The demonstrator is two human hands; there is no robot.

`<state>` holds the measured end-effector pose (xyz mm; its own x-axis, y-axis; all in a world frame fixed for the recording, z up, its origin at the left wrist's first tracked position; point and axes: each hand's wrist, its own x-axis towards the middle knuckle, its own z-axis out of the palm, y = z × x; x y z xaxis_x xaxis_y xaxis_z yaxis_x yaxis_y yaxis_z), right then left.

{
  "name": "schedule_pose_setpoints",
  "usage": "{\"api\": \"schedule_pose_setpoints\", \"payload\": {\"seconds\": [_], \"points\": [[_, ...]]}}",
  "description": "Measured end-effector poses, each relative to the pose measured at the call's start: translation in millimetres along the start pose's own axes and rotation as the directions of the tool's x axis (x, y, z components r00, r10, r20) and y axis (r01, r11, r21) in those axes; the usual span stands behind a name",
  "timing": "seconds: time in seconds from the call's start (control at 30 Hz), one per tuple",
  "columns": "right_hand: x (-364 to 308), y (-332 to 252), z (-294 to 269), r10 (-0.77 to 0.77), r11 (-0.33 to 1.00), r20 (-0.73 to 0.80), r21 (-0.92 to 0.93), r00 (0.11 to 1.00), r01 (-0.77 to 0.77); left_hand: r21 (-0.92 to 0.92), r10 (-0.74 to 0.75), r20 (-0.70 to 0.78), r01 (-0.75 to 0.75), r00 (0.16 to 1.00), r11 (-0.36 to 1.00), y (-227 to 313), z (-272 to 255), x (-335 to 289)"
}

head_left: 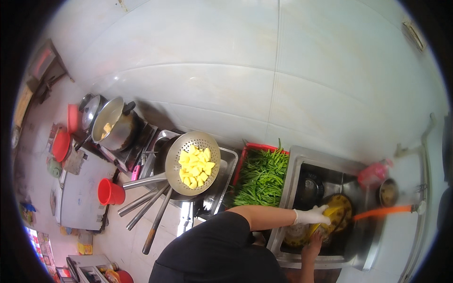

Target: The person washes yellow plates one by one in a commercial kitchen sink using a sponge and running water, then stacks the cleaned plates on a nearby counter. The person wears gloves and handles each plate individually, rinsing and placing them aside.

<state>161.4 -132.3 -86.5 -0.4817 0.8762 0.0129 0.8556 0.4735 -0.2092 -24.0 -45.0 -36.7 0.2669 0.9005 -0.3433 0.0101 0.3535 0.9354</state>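
Note:
My left hand (313, 215), in a white glove, reaches over the steel sink (291, 188) with its fingers closed on a yellow item (333, 211) whose kind is unclear. Below it, my bare right hand (311, 247) comes up from the lower edge. Its partly hidden fingers are closed at the near end of a yellowish object (317, 229); I cannot make out what they grip. Both hands are beside a dark round pan (347, 221) with yellow-brown patches, lying in the sink. A black round vessel (310, 187) sits farther back in the basin.
Left of the sink stands a red crate (246, 152) of green vegetables (262, 177). A perforated strainer (207, 144) holds yellow chunks (194, 166) over the stove. A large pot (120, 127) stands farther left. An orange hose (384, 211) and a pink bottle (373, 174) are at the right.

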Motion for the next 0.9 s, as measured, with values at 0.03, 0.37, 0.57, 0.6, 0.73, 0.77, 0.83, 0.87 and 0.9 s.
{"api": "schedule_pose_setpoints", "payload": {"seconds": [0.03, 0.37, 0.57, 0.6, 0.73, 0.77, 0.83, 0.87, 0.9], "points": [[-1, 5, 5, 0.233, 0.963, 0.029, 0.13, 0.972, -0.235, -0.021, 0.05, -0.055, -0.052, 0.997, 0.998, 3, 4, -6], [9, -8, -18, 0.043, 0.998, 0.036, 0.042, 0.998, -0.045, -0.161, -0.031, 0.164, 0.058, 0.986, 0.985, -8, 0, 26], [15, -16, -27, 0.325, 0.692, -0.096, 0.702, 0.941, -0.167, -0.219, 0.082, 0.053, -0.069, 0.995, 0.973, 11, 16, 14], [12, -14, -27, 0.184, 0.86, -0.211, 0.507, 0.96, -0.053, -0.366, -0.062, 0.144, 0.112, 0.988, 0.924, 15, 10, 15], [5, -3, -31, 0.048, 0.997, -0.273, 0.067, 0.961, -0.03, -0.361, -0.144, 0.283, 0.244, 0.948, 0.9, 16, 1, 23], [7, -6, -30, 0.16, 0.985, -0.226, 0.092, 0.961, -0.143, -0.35, -0.034, 0.25, 0.124, 0.968, 0.928, 12, 9, 24], [11, -8, -29, 0.399, 0.813, -0.031, 0.475, 0.916, -0.338, -0.319, 0.203, 0.14, -0.15, 0.969, 0.936, 13, 13, 26], [19, -12, -26, 0.449, 0.655, 0.099, 0.64, 0.888, -0.402, -0.036, 0.255, -0.002, -0.254, 0.967, 0.966, 12, 27, 23], [12, -12, -28, 0.503, 0.602, -0.056, 0.738, 0.862, -0.304, -0.226, 0.205, 0.057, -0.188, 0.977, 0.956, 18, 17, 26]]}}
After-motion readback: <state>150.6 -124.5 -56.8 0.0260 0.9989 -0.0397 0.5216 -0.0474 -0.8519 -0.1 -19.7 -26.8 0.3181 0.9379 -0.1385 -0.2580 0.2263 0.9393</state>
